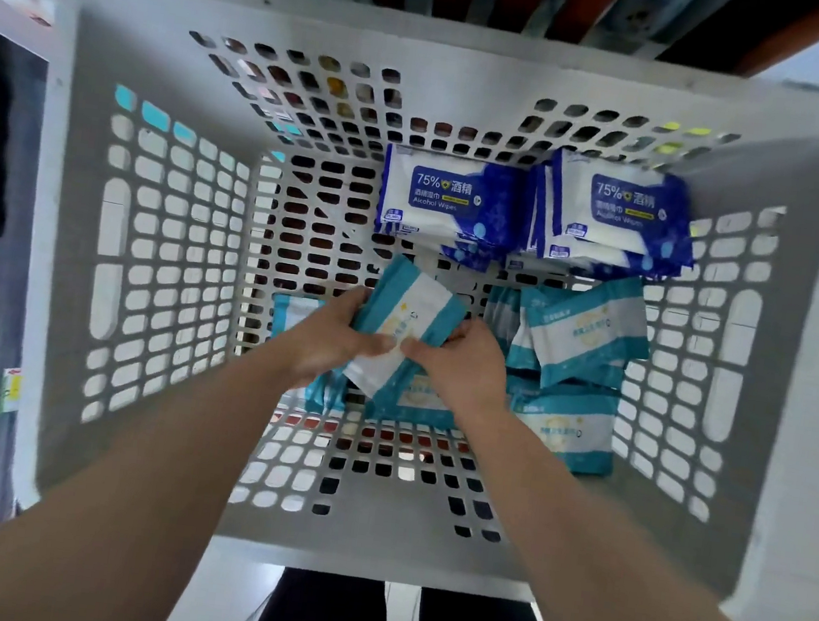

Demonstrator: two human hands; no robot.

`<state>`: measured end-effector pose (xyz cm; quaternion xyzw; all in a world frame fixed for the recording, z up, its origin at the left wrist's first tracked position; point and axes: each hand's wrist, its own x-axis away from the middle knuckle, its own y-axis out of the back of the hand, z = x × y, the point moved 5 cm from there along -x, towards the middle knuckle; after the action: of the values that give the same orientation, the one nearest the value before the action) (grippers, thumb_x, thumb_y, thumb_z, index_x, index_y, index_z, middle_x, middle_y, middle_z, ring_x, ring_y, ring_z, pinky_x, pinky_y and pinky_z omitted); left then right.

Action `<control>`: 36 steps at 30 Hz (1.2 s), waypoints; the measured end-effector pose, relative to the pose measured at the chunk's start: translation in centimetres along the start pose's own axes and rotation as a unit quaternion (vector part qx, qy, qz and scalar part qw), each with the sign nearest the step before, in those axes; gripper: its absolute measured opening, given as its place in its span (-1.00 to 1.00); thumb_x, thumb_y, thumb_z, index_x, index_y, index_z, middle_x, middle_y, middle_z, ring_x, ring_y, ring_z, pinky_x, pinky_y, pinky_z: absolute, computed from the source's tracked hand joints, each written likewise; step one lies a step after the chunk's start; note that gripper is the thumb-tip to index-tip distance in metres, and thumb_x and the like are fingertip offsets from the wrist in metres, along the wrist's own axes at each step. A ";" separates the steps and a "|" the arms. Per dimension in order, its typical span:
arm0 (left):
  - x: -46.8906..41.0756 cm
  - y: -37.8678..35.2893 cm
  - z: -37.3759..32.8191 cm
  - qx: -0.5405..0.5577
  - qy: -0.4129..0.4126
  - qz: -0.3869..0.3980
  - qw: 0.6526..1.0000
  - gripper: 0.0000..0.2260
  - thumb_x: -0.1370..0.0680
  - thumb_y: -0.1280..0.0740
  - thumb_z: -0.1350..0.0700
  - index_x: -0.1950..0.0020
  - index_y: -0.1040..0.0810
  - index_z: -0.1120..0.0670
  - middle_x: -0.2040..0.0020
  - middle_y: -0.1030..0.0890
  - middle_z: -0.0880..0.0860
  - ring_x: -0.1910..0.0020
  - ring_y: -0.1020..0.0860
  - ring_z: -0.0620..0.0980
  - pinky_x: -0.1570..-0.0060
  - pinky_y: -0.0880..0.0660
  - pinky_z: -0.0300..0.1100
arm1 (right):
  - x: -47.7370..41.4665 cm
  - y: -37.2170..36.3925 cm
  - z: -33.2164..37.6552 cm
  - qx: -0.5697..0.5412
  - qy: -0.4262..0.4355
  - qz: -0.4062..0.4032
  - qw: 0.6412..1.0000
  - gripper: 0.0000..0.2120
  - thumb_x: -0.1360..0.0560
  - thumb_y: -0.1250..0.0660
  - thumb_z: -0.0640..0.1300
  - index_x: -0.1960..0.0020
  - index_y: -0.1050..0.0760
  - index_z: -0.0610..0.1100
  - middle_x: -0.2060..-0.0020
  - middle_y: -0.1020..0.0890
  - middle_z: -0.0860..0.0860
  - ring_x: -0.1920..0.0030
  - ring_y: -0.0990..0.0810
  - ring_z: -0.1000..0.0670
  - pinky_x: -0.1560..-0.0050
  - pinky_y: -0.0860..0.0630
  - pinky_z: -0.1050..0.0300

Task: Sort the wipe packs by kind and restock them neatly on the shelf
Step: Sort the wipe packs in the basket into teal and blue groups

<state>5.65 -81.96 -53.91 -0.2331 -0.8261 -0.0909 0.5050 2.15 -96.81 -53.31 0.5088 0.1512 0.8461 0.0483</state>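
- Head view: a white perforated basket [82, 229] is filling most of the picture, and wipe packs of two kinds are lying on its floor.
- Dark blue and white alcohol wipe packs [450, 196] are sitting in two short stacks along the basket's far wall, toward its far right corner; the print reads "75%" and "Alcohol Wipes".
- Teal and white wipe packs [583, 331] are lying loosely piled against the right wall, nearer than the blue stacks, some tilting on their edges.
- One more teal pack [294, 309] is lying flat near the middle of the floor, partly hidden by the left wrist.
- The left hand [337, 337] and the right hand [458, 357] are together gripping a teal pack [409, 318], tilted, over the middle of the basket floor; thumbs are pressing on its white centre band.
- Further teal packs are lying just under the hands.
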 end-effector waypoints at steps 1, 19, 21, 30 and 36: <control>-0.2 -0.7 -0.1 -0.066 0.000 0.013 0.998 -0.54 -0.50 -0.38 0.27 -0.36 -0.33 0.13 -0.19 -0.55 0.09 0.00 -0.56 -0.07 0.10 -0.52 -0.30 | 0.4 0.5 0.3 0.110 0.042 -0.032 0.992 -0.45 -0.36 -0.54 -0.11 -0.22 -0.34 -0.16 -0.15 -0.52 -0.07 -0.18 -0.51 -0.06 -0.03 -0.51 0.15; -0.1 5.9 8.0 -0.126 0.241 -0.311 0.911 -0.07 -0.28 -0.61 0.09 -0.46 -0.13 0.29 -0.35 -0.40 0.28 -0.30 -0.41 0.26 -0.27 -0.42 0.07 | -0.2 -2.7 -0.8 0.504 0.202 0.036 0.839 -0.64 -0.50 -0.30 -0.11 -0.29 -0.44 -0.07 -0.22 -0.43 -0.12 -0.27 -0.36 -0.15 -0.21 -0.37 -0.02; -0.4 5.3 8.2 -0.112 0.230 -0.295 0.921 -0.12 -0.31 -0.59 0.12 -0.45 -0.14 0.28 -0.37 -0.39 0.27 -0.33 -0.40 0.25 -0.30 -0.38 0.06 | -0.3 -3.0 -0.7 0.487 0.221 0.027 0.845 -0.65 -0.50 -0.30 -0.12 -0.28 -0.44 -0.08 -0.20 -0.44 -0.11 -0.25 -0.36 -0.14 -0.21 -0.37 -0.02; -1.4 3.7 6.8 -0.230 0.143 -0.220 0.937 -0.53 -0.36 -0.55 0.12 -0.22 -0.49 0.12 -0.13 -0.61 0.07 -0.07 -0.58 0.12 -0.13 -0.51 0.06 | -1.2 -3.6 -0.8 0.453 0.222 0.043 0.862 -0.70 -0.52 -0.31 -0.03 -0.23 -0.48 -0.06 -0.13 -0.52 -0.07 -0.21 -0.43 -0.11 -0.17 -0.40 -0.01; 0.4 5.2 3.8 -0.088 0.096 -0.156 0.979 -0.58 -0.50 -0.36 0.30 -0.35 -0.41 0.20 -0.25 -0.55 0.17 -0.19 -0.51 0.16 -0.18 -0.38 0.00 | -1.1 -2.9 -0.3 0.346 0.190 0.041 0.918 -0.59 -0.52 -0.33 0.00 -0.32 -0.39 -0.07 -0.18 -0.52 -0.09 -0.24 -0.44 -0.12 -0.23 -0.44 -0.02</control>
<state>4.95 -75.83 -55.80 -0.1345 -0.7888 -0.2628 0.5391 2.19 -94.37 -55.29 0.3291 0.4198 0.8229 -0.1956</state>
